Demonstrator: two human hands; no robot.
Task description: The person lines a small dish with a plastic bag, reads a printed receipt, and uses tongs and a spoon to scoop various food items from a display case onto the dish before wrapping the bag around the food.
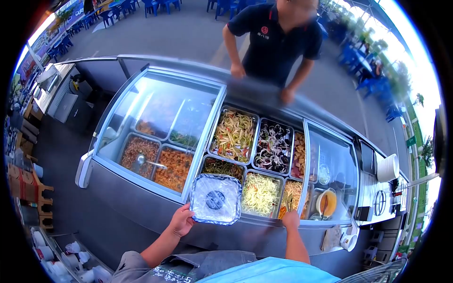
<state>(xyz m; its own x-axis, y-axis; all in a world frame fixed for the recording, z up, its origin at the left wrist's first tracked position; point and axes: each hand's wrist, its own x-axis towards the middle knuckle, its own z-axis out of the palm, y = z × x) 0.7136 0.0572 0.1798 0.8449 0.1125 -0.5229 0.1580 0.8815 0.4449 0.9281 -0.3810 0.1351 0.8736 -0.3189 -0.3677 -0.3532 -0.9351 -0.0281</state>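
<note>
My left hand (181,220) grips the near left edge of a square dish (203,207) covered in clear plastic, with a round dark patch at its middle. The dish is held over the counter's front edge, partly hiding a tray of dark green shreds (224,167). My right hand (291,220) is closed around metal tongs (289,203). Their tips are at a tray of light brown shredded food (293,189). Between my hands lies a tray of pale shredded vegetables (260,193).
Behind are trays of mixed vegetable strips (234,134) and dark pieces with onion (273,147). Glass panels (174,104) cover both ends of the counter. A person (278,47) stands across it. White stacked bowls (388,168) stand at right, and a spoon (153,164) rests in the left trays.
</note>
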